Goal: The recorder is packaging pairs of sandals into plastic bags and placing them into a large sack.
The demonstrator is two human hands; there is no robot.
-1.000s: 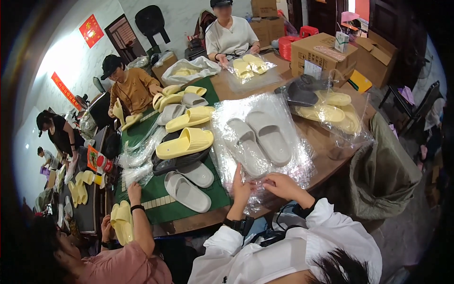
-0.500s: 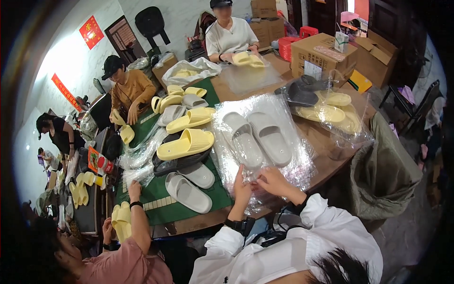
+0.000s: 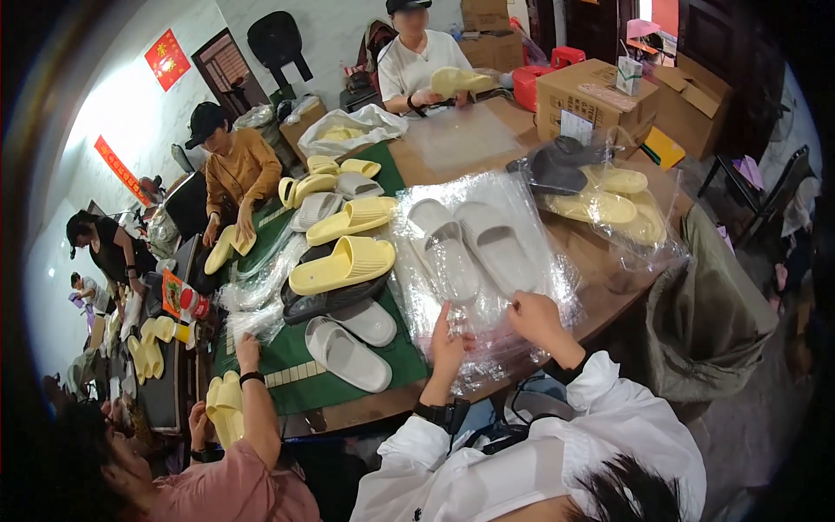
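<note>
A pair of grey slide slippers (image 3: pixel 505 252) lies side by side over a stack of clear plastic bags (image 3: pixel 407 235), clear film shining over them. My left hand (image 3: pixel 449 348) is at the bag's near edge. Its index finger points up to the left slipper's heel while the other fingers curl on the film. My right hand (image 3: pixel 541 324) has its fingers bent at the heel of the right slipper and covers that end. How much of each slipper is inside a bag I cannot tell.
Loose grey slippers (image 3: pixel 348 355) and yellow slippers (image 3: pixel 344 265) lie left on a green mat (image 3: pixel 400 370). Bagged slippers (image 3: pixel 609 196) and a carton (image 3: pixel 591 100) are at the right. A dark sack (image 3: pixel 709 313) hangs by the table edge. Co-workers handle yellow slippers, one close at left (image 3: pixel 235 483).
My right hand has moved right and slightly away from me, from beside my left hand to the right slipper's heel. The grey slippers have shifted slightly away. Co-workers' yellow slippers moved.
</note>
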